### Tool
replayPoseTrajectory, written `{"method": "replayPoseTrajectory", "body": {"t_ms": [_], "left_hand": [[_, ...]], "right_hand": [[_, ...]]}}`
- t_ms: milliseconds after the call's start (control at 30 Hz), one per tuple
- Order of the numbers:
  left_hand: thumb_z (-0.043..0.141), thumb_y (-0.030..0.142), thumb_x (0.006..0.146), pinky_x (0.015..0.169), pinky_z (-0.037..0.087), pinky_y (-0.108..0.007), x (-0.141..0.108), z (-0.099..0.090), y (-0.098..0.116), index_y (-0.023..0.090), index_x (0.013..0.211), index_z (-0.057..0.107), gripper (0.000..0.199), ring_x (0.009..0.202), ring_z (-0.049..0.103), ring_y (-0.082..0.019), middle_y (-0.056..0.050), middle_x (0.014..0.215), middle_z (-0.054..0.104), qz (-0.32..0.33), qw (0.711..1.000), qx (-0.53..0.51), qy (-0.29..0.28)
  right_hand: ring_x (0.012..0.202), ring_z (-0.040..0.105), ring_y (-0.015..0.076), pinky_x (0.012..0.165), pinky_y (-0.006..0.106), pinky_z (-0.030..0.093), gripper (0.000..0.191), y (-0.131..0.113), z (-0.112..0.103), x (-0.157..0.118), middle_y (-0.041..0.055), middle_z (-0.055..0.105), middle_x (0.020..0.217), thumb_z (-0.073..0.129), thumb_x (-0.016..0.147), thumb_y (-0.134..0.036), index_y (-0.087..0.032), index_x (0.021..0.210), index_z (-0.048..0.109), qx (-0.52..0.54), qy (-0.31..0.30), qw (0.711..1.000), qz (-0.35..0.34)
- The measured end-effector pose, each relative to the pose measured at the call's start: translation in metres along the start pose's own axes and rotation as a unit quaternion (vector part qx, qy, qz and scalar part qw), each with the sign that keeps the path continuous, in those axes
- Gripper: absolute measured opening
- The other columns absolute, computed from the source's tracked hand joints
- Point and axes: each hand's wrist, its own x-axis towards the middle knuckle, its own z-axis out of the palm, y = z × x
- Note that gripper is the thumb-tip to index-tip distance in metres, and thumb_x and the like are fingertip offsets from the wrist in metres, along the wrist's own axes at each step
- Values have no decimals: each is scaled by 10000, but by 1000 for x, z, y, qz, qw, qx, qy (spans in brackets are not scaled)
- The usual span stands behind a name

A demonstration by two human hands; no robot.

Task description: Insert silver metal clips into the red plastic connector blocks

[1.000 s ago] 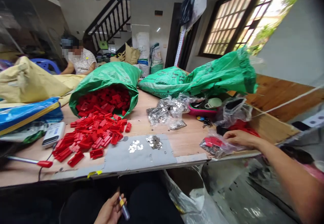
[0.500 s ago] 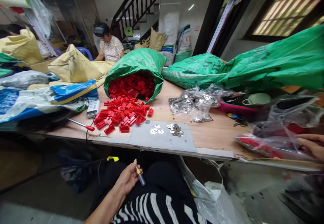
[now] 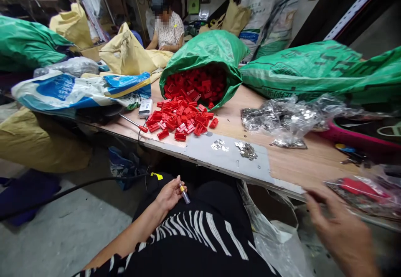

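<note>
My left hand [image 3: 171,192] rests above my lap, closed around a small translucent tube with a yellow band [image 3: 184,193]. Over the table's front edge at the right is my right hand [image 3: 340,224], slightly blurred, its fingers apart with nothing visible in them. Just beyond it lies a clear plastic bag with red and metal pieces [image 3: 360,189]. On a grey mat [image 3: 200,149] in front of me sit two small piles of thin metal pieces, a bright pile [image 3: 219,145] and a darker pile [image 3: 247,151]. Red plastic parts [image 3: 181,118] spill out of a green sack [image 3: 206,49].
Clear bags of metal pieces [image 3: 282,120] lie right of the mat. A red-tipped metal rod [image 3: 134,123] and a white device [image 3: 145,108] are left of the red parts. A black cable [image 3: 94,184] crosses at the lower left. Another person [image 3: 169,30] sits behind the table.
My right hand has come off the plastic bag and moved toward me and left. The view has turned right and down. My left hand still holds the tube.
</note>
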Motion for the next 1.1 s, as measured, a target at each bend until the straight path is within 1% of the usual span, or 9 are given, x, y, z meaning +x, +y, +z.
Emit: {"method": "replayPoseTrajectory", "body": {"t_ms": [100, 267, 433, 533, 733, 833, 933, 1033, 1100], "left_hand": [[672, 255, 804, 685, 536, -287, 4, 1, -1, 134, 767, 541, 182, 578, 652, -132, -14, 635, 639, -2, 1000, -2, -11], [673, 279, 802, 692, 530, -308, 9, 5, -5, 138, 785, 536, 198, 575, 645, -130, -11, 662, 641, -7, 1000, 6, -21], [681, 301, 791, 711, 511, -304, 0, 8, -7, 153, 760, 516, 224, 591, 651, -127, 2, 666, 638, 7, 998, 42, -49], [719, 339, 746, 690, 489, -276, -9, 17, -6, 155, 720, 503, 285, 607, 660, -132, -6, 693, 655, 44, 993, 85, -71], [766, 381, 664, 642, 459, -251, -23, 62, -5, 144, 677, 524, 338, 629, 665, -165, -29, 659, 664, 152, 960, 186, -142], [710, 407, 715, 616, 461, -254, -30, 75, -9, 160, 714, 516, 314, 594, 645, -157, -16, 655, 650, 173, 940, 238, -173], [587, 430, 810, 562, 436, -221, -33, 72, -12, 184, 744, 487, 275, 542, 590, -113, 24, 642, 585, 218, 908, 316, -167], [543, 412, 842, 506, 369, -185, -28, 67, -14, 196, 723, 484, 253, 451, 446, -65, 68, 583, 489, 217, 886, 368, -180], [567, 385, 832, 502, 350, -187, -22, 69, -18, 197, 732, 535, 215, 452, 400, -73, 69, 565, 472, 210, 863, 411, -207]], "right_hand": [[833, 681, 268, 721, 380, 551, 286, -42, 37, -28, 50, 710, 972, 467, 810, -499, -330, 1001, 597, 111, -110, 987, -29], [878, 682, 243, 743, 327, 555, 248, -68, 51, -64, 39, 720, 970, 497, 824, -453, -291, 925, 655, 183, -230, 954, -56], [862, 689, 240, 776, 338, 558, 224, -73, 57, -77, 25, 729, 941, 517, 822, -442, -302, 897, 676, 217, -256, 940, -58], [864, 683, 235, 780, 334, 551, 209, -95, 62, -74, 23, 725, 939, 511, 840, -428, -305, 893, 672, 241, -276, 928, -64], [894, 665, 217, 810, 309, 523, 234, -138, 90, -49, 12, 711, 965, 498, 853, -436, -286, 966, 637, 315, -316, 891, -81], [850, 658, 219, 762, 310, 519, 292, -106, 104, -35, 27, 703, 962, 460, 861, -460, -260, 990, 629, 240, -288, 927, -6], [896, 642, 260, 817, 338, 492, 275, -33, 100, -30, 106, 682, 932, 487, 842, -402, -191, 925, 644, -5, -241, 964, 116], [1016, 588, 360, 875, 467, 448, 281, 41, 83, -37, 210, 636, 1005, 515, 823, -297, -109, 1002, 624, -95, -212, 944, 233], [1005, 594, 360, 850, 493, 461, 348, 72, 76, -43, 206, 630, 1017, 560, 815, -288, -103, 1109, 588, -116, -203, 929, 286]]}}
